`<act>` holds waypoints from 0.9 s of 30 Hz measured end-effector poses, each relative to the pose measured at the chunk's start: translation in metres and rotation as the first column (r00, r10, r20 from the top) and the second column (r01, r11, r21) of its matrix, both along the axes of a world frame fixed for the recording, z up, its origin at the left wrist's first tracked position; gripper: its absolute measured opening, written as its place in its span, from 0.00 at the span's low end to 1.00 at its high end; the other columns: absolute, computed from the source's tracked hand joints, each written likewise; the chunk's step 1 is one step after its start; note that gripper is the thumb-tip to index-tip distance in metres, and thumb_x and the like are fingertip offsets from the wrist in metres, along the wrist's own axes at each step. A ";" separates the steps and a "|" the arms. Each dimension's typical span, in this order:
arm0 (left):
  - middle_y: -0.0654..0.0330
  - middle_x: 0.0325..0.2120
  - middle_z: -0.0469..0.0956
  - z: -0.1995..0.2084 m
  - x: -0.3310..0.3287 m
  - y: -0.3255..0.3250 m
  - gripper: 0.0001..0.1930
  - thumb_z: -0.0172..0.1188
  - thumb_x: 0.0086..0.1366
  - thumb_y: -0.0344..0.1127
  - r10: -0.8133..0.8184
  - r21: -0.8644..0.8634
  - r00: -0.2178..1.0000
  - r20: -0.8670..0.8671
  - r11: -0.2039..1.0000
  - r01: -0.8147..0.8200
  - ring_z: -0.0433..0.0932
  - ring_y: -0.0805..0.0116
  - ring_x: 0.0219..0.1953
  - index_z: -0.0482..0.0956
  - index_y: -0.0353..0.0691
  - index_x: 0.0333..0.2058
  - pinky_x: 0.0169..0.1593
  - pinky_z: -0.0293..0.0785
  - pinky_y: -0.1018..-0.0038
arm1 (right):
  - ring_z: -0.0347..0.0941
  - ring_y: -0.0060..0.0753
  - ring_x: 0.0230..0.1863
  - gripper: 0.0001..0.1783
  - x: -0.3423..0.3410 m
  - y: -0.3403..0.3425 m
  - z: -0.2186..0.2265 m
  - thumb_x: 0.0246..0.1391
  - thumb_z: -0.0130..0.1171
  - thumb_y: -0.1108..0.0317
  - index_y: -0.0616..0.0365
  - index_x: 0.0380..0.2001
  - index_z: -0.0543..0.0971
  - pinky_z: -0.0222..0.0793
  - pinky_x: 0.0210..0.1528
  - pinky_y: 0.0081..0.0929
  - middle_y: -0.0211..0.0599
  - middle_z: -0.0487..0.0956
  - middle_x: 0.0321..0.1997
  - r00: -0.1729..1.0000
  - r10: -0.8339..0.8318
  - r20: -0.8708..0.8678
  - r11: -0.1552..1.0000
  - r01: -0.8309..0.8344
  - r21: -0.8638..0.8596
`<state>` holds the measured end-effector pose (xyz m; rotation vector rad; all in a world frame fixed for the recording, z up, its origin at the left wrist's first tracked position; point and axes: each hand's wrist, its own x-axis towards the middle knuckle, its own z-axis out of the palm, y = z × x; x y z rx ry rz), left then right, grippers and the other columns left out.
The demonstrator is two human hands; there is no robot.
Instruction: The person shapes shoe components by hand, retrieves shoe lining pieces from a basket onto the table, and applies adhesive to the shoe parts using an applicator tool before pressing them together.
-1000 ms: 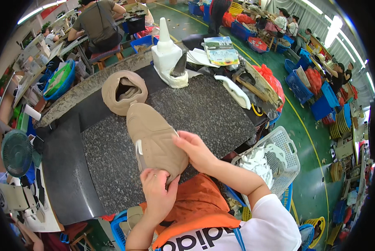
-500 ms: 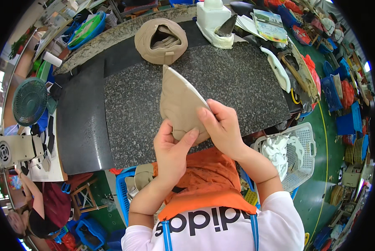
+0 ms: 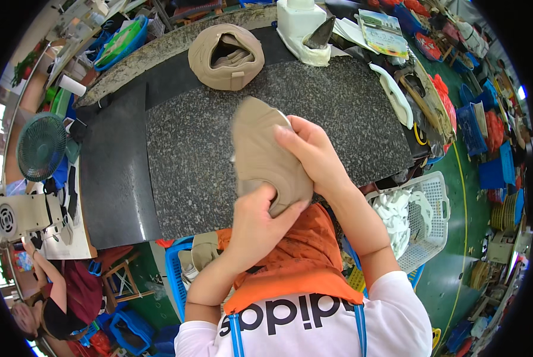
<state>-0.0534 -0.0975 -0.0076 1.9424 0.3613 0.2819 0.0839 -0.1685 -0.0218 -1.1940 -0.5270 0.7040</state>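
Note:
A beige shoe upper (image 3: pixel 259 140) is held over the speckled stone slab (image 3: pixel 189 172), close to its front edge. My left hand (image 3: pixel 255 223) grips the near end, with its fingers in the curved opening and its thumb along the rim. On the far right edge, my right hand (image 3: pixel 315 156) is closed with the thumb on top; its other fingers are mostly hidden behind the upper. The far tip is blurred by motion. Beyond it lies a rolled bundle of beige uppers (image 3: pixel 202 65) with a dark hollow in the middle.
Behind the slab stand a white pot (image 3: pixel 299 27) and a dark pointed piece (image 3: pixel 321 34). A white curved tool (image 3: pixel 394 95) lies at the right. White strips fill a basket (image 3: pixel 442 220) at lower right. A fan (image 3: pixel 41 146) and another person (image 3: pixel 55 297) are at left.
The upper has turned from a flat, pointed side view to show its rounded face and opening. My left hand has moved nearer and into the opening; my right hand has shifted slightly farther away.

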 end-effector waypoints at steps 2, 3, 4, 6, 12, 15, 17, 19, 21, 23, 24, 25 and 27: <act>0.51 0.27 0.77 -0.007 0.002 -0.009 0.17 0.65 0.51 0.34 0.006 0.082 0.999 0.050 0.997 -0.010 0.79 0.61 0.30 0.72 0.35 0.38 0.33 0.72 0.70 | 0.72 0.17 0.33 0.17 0.008 0.002 -0.009 0.61 0.48 0.58 0.62 0.41 0.73 0.68 0.36 0.16 0.30 0.77 0.35 0.987 -0.010 -0.161 1.000 0.009 -0.002; 0.51 0.32 0.77 -0.005 -0.003 -0.011 0.19 0.65 0.50 0.33 0.018 0.090 0.999 0.027 0.996 -0.020 0.77 0.57 0.37 0.71 0.34 0.40 0.40 0.71 0.67 | 0.73 0.18 0.34 0.15 0.013 0.001 -0.013 0.60 0.49 0.60 0.61 0.41 0.73 0.69 0.38 0.18 0.31 0.77 0.36 0.954 -0.074 -0.290 0.994 0.093 0.051; 0.51 0.32 0.77 -0.010 -0.009 -0.011 0.19 0.65 0.50 0.33 0.014 0.085 1.000 0.026 0.996 -0.016 0.77 0.57 0.37 0.71 0.34 0.40 0.40 0.71 0.67 | 0.73 0.19 0.35 0.13 0.018 -0.004 -0.017 0.59 0.50 0.62 0.61 0.40 0.73 0.70 0.39 0.20 0.31 0.78 0.36 0.899 -0.127 -0.420 0.979 0.180 0.091; 0.50 0.47 0.69 -0.024 -0.022 -0.008 0.23 0.62 0.53 0.31 0.050 0.243 0.888 0.458 0.953 -0.179 0.69 0.60 0.51 0.67 0.30 0.46 0.55 0.63 0.66 | 0.74 0.21 0.36 0.13 0.020 -0.013 -0.012 0.59 0.50 0.62 0.60 0.41 0.73 0.71 0.37 0.22 0.32 0.78 0.38 0.871 -0.137 -0.472 0.977 0.196 0.080; 0.54 0.52 0.67 -0.066 -0.026 -0.003 0.26 0.52 0.63 0.33 0.369 -0.960 0.891 0.265 0.014 0.280 0.64 0.58 0.57 0.57 0.38 0.58 0.62 0.55 0.60 | 0.67 0.19 0.21 0.14 0.011 -0.010 -0.034 0.59 0.50 0.62 0.59 0.44 0.72 0.63 0.21 0.16 0.27 0.73 0.28 0.637 -0.071 -0.768 0.972 0.216 0.090; 0.55 0.53 0.68 -0.055 -0.023 0.002 0.23 0.50 0.65 0.33 0.386 -0.944 0.878 0.282 -0.053 0.326 0.65 0.61 0.57 0.58 0.39 0.58 0.61 0.58 0.60 | 0.67 0.22 0.39 0.17 0.011 -0.025 -0.040 0.59 0.48 0.68 0.63 0.51 0.68 0.65 0.42 0.20 0.33 0.71 0.43 0.916 -0.242 0.319 0.913 0.327 -0.243; 0.56 0.53 0.68 -0.051 -0.019 0.008 0.23 0.50 0.64 0.33 0.350 -0.960 0.896 0.274 0.044 0.276 0.66 0.62 0.57 0.59 0.39 0.57 0.59 0.63 0.61 | 0.68 0.26 0.42 0.17 0.008 -0.037 -0.018 0.50 0.56 0.72 0.62 0.45 0.70 0.66 0.43 0.26 0.34 0.73 0.42 0.809 -0.308 0.502 0.923 0.382 -0.049; 0.56 0.54 0.67 -0.046 -0.019 0.006 0.23 0.50 0.64 0.33 0.327 -0.965 0.909 0.258 0.041 0.258 0.66 0.62 0.57 0.59 0.39 0.57 0.59 0.63 0.61 | 0.70 0.32 0.40 0.16 -0.002 -0.041 0.014 0.43 0.62 0.70 0.59 0.38 0.73 0.66 0.41 0.30 0.35 0.74 0.36 0.605 -0.090 0.791 0.974 0.219 -0.056; 0.56 0.54 0.66 -0.046 -0.017 0.005 0.23 0.51 0.64 0.34 0.267 -0.965 0.929 0.254 0.013 0.260 0.67 0.62 0.56 0.59 0.38 0.57 0.59 0.62 0.61 | 0.71 0.36 0.37 0.15 -0.014 -0.039 0.022 0.40 0.64 0.68 0.58 0.34 0.75 0.67 0.38 0.31 0.35 0.75 0.33 0.452 0.078 0.889 0.977 0.144 -0.159; 0.56 0.54 0.66 -0.042 -0.016 0.007 0.23 0.50 0.65 0.34 0.272 -0.968 0.931 0.244 0.005 0.253 0.67 0.62 0.55 0.59 0.37 0.56 0.59 0.63 0.62 | 0.71 0.41 0.33 0.14 -0.022 -0.037 0.022 0.39 0.66 0.64 0.57 0.27 0.75 0.66 0.36 0.31 0.36 0.75 0.28 0.576 0.297 0.762 0.926 0.022 -0.377; 0.56 0.53 0.67 -0.041 -0.015 0.008 0.22 0.50 0.65 0.34 0.274 -0.969 0.932 0.237 0.000 0.247 0.68 0.63 0.55 0.59 0.37 0.56 0.58 0.64 0.63 | 0.71 0.41 0.33 0.14 -0.023 -0.035 0.021 0.39 0.66 0.64 0.57 0.27 0.75 0.66 0.36 0.31 0.36 0.75 0.28 0.577 0.300 0.760 0.924 0.021 -0.381; 0.56 0.53 0.67 -0.039 -0.013 0.008 0.22 0.50 0.65 0.34 0.279 -0.970 0.931 0.234 -0.004 0.244 0.68 0.63 0.55 0.59 0.37 0.56 0.58 0.64 0.63 | 0.71 0.41 0.30 0.14 -0.023 -0.036 0.019 0.38 0.66 0.63 0.58 0.26 0.74 0.66 0.35 0.31 0.36 0.74 0.26 0.573 0.312 0.758 0.922 0.009 -0.386; 0.56 0.54 0.67 -0.037 -0.005 0.009 0.23 0.48 0.67 0.39 0.287 -0.979 0.950 0.123 0.191 0.070 0.67 0.63 0.55 0.58 0.39 0.58 0.59 0.62 0.63 | 0.71 0.40 0.28 0.15 -0.023 -0.035 0.016 0.38 0.66 0.62 0.58 0.24 0.73 0.65 0.33 0.31 0.36 0.74 0.25 0.569 0.328 0.754 0.919 -0.008 -0.394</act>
